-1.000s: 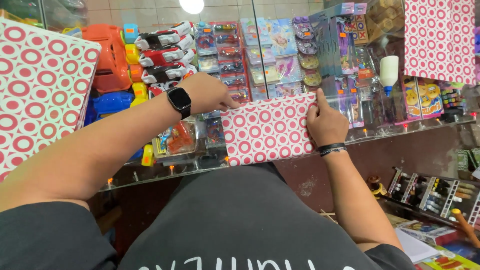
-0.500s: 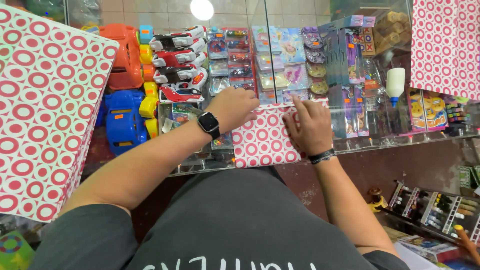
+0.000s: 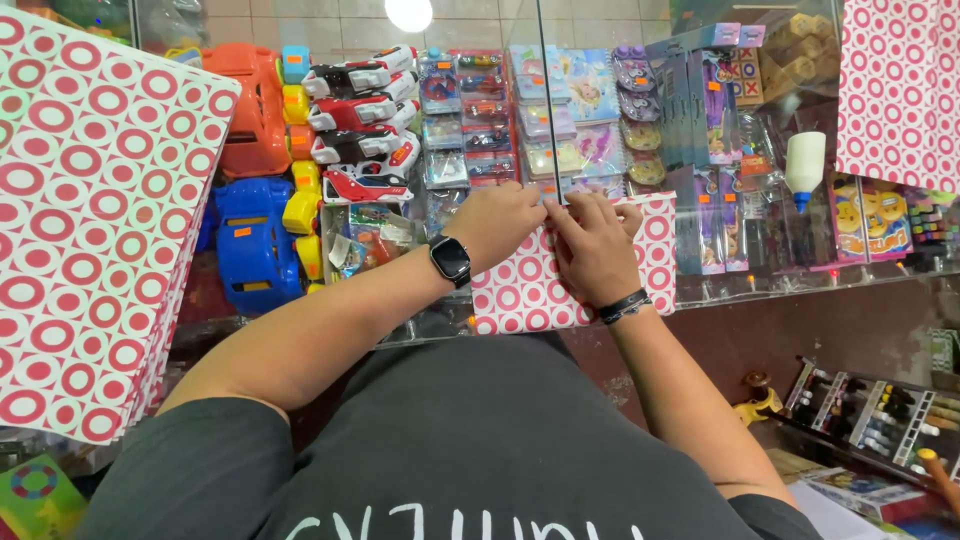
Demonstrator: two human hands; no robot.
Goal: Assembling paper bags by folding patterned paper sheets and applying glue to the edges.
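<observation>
Both hands press the red-circled wrapped parcel (image 3: 520, 290) on the glass counter (image 3: 800, 285) — left hand (image 3: 497, 222) and right hand (image 3: 592, 245) pinching its far edge, fingers curled shut; toys fill the case beneath.

A toy or stationery shop: a glass counter (image 3: 800, 290) displays packaged toys (image 3: 470, 110), plastic toy trucks (image 3: 250, 240) and crayon packs (image 3: 930, 220), with what look like small orange price stickers, and stacked patterned wrapping paper (image 3: 90, 220) beside it.

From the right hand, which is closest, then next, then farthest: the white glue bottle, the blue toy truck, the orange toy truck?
1. White glue bottle, to the right of the right hand.
2. Blue toy truck, far left.
3. Orange toy truck, upper left.
</observation>
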